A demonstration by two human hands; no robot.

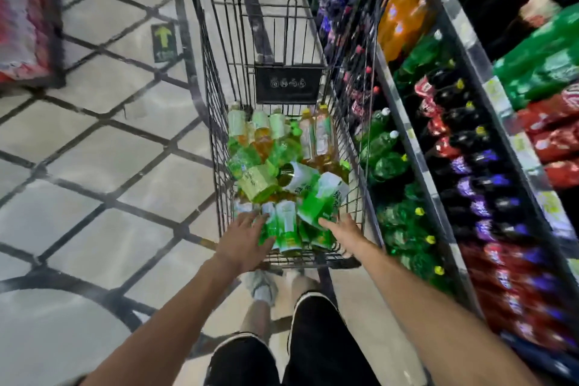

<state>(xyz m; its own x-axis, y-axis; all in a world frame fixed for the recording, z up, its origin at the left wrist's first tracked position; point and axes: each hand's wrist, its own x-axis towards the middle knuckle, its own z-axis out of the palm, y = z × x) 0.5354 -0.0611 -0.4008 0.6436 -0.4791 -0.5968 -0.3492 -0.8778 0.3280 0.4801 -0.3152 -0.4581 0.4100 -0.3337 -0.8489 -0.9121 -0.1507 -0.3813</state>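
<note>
A black wire shopping cart [216,122] stands in front of me, its basket filled with several green-labelled tea bottles [282,222] lying in a heap. My left hand [242,240] reaches over the cart's near rim with fingers spread, touching the nearest bottles. My right hand [340,229] reaches in on the right side, fingers extended against a green bottle [319,200]. Neither hand visibly grips anything. The whole picture is motion-blurred.
A shelf rack [404,122] of soda bottles in orange, green, red and purple runs close along the cart's right side. Tiled floor [103,147] with dark lines lies to the left. A display of red packs [22,16] stands at far left. My legs and shoes are below the cart.
</note>
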